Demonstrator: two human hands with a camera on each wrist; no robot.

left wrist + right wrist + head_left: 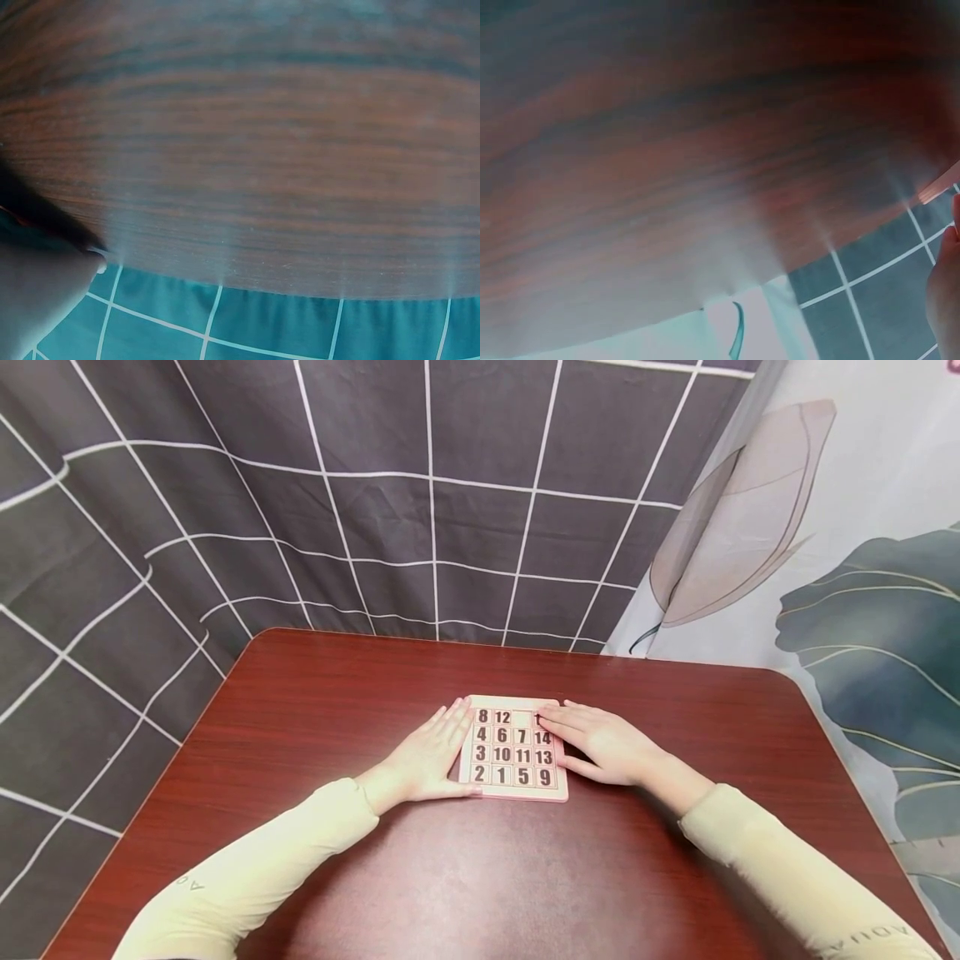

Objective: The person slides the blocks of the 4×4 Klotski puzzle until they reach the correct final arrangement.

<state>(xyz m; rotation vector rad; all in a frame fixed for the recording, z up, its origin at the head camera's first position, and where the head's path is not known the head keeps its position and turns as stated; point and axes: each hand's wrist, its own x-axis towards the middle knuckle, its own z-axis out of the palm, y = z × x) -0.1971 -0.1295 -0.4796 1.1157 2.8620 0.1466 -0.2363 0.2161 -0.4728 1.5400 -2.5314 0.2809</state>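
Observation:
A sliding number puzzle (512,787) with a pale pinkish frame lies flat on the table in the head view. Its numbered tiles stand in rows, with one blank slot in the top row. Along the frame's left edge rests my left hand (426,758), fingers straight and thumb at the lower left corner. My right hand (609,745) lies at the right side; its extended fingertips touch the top right tile and partly cover its number. Only a slice of the left hand (45,292) shows in the left wrist view, and of the right hand (946,289) in the right wrist view.
A reddish-brown wood-grain table (360,672) carries the puzzle. Behind it and at the left hangs a dark grey curtain (375,518) with white grid lines. A pale curtain (885,477) with large leaf prints hangs at the right.

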